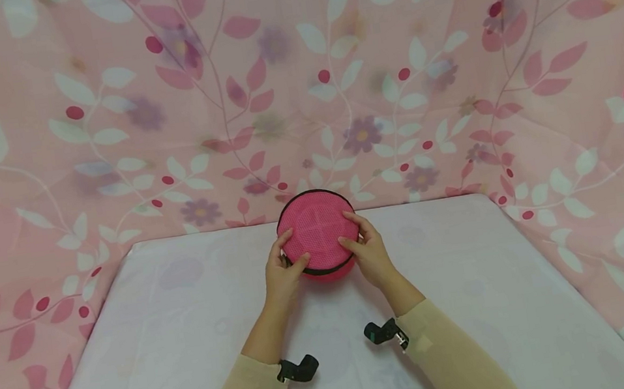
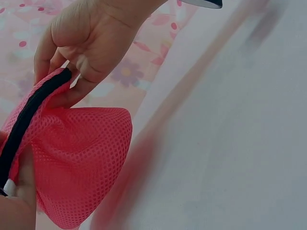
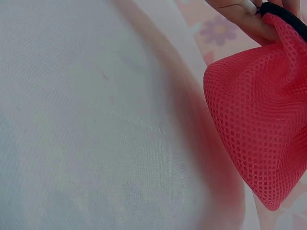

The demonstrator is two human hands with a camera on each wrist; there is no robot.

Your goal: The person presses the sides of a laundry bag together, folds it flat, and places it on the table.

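A round pink mesh laundry bag (image 1: 318,233) with a black zipper band around its rim is held up over the far part of the table. My left hand (image 1: 284,278) grips its left edge, thumb on the near face. On the opposite edge, my right hand (image 1: 372,253) pinches the rim between thumb and fingers. From the left wrist view, the black zipper (image 2: 29,112) runs between both hands, and the mesh body hangs below in a blunt cone. The right wrist view shows the left hand (image 3: 247,19) at the band; the right hand is out of frame there.
A white cloth covers the table (image 1: 189,342). Behind and at both sides hangs a pink curtain (image 1: 298,91) with leaves and flowers. Small black cameras, a left one (image 1: 301,369) and a right one (image 1: 382,332), stick out from the beige sleeves.
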